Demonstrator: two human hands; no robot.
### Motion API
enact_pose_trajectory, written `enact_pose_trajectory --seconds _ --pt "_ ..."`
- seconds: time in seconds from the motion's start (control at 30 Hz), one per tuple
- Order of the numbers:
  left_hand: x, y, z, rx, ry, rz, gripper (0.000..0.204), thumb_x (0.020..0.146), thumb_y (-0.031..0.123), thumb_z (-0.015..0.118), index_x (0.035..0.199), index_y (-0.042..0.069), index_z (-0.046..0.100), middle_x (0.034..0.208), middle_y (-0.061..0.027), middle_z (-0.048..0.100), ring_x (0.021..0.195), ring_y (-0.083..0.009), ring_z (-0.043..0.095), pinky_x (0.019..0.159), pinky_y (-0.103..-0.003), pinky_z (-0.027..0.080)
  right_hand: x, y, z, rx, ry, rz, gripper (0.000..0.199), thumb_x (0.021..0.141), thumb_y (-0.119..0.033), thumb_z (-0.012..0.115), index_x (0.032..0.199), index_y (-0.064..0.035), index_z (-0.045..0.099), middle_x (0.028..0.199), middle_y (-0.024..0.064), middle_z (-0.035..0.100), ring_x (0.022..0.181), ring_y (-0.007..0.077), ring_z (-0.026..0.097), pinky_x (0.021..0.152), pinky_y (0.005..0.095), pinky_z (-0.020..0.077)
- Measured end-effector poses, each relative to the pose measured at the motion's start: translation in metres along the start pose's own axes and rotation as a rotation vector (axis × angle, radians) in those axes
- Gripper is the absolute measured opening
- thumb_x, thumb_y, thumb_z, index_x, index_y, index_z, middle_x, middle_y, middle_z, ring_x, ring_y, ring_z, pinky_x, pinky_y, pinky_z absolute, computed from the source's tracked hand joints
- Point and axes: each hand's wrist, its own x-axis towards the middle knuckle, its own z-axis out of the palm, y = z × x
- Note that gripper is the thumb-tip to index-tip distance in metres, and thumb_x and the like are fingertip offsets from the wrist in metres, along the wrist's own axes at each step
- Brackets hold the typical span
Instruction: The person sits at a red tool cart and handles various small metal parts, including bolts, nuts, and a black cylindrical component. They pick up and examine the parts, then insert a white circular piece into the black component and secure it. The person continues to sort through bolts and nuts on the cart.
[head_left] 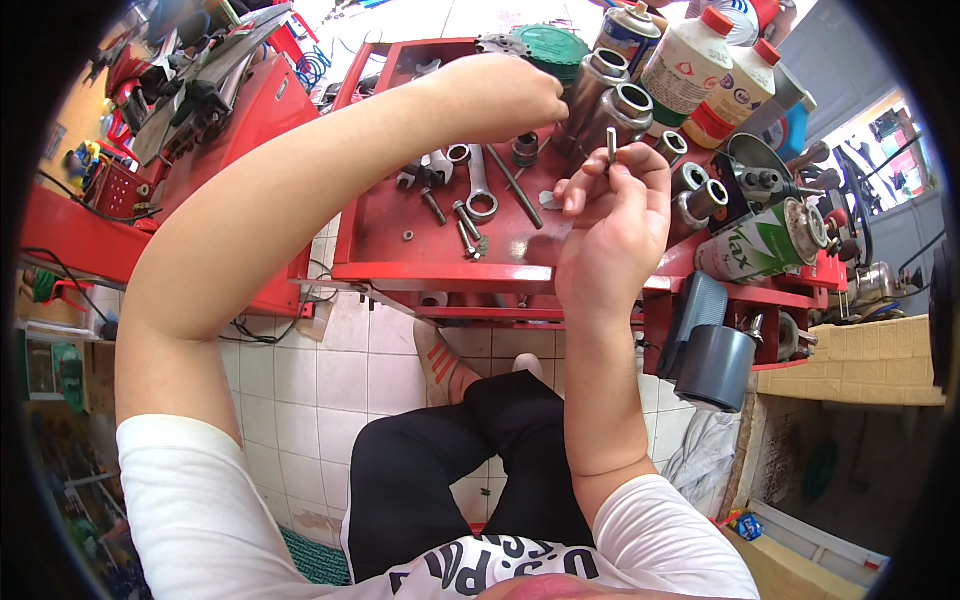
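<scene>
Fingertips of right hand (615, 215) are pinching a small metal pin (611, 144) upright for inspection; left hand (505, 95), fingers curled together, is reaching among sockets (612, 95) on red tool tray (400, 255).

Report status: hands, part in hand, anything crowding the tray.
Right hand pinches small metal pin upright above red tray. Left hand reaches over tray's far side, grip hidden. Wrench, bolts, steel sleeves crowd tray.

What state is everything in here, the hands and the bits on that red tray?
Right hand: pinching a small metal pin upright.
Left hand: reaching over the red tray, closed on nothing visible.
Combination wrench: lying flat.
Green spray can: on its side.
White bottles: capped.
</scene>
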Motion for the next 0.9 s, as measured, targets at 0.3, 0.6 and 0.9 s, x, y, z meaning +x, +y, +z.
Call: enact_pose_trajectory --seconds 0.3,0.6,0.9 --pt "0.020 0.004 0.016 0.040 -0.258 -0.138 0.017 0.087 0.020 0.070 0.091 0.010 0.083 0.094 -0.0123 0.079 0.092 -0.0328 0.078 0.077 -0.044 0.063 0.001 0.004 -0.002 0.039 -0.012 0.001 0.013 0.108 -0.004 0.043 0.119 -0.0067 0.050 0.096 0.0119 0.065 0.064 0.0133 0.055 0.065 0.0297 0.0497" --pt "0.018 -0.004 0.034 0.048 -0.127 -0.103 0.015 0.086 0.013 0.067 0.084 0.006 0.080 0.085 -0.0158 0.076 0.085 -0.0345 0.076 0.075 -0.044 0.062 -0.001 0.002 0.000 0.096 0.041 -0.091 0.013 0.113 -0.012 0.038 0.123 -0.0077 0.046 0.090 0.0104 0.063 0.062 0.0145 0.053 0.067 0.0332 0.0504" --pt "0.018 -0.002 0.034 0.037 -0.145 -0.058 0.015 0.087 0.012 0.066 0.081 0.004 0.078 0.090 -0.0146 0.075 0.092 -0.0332 0.076 0.078 -0.043 0.062 -0.012 0.005 -0.002 -0.086 -0.057 -0.281 0.011 0.111 -0.009 0.043 0.121 -0.0073 0.047 0.087 0.0069 0.060 0.065 0.0108 0.051 0.061 0.0279 0.0463"
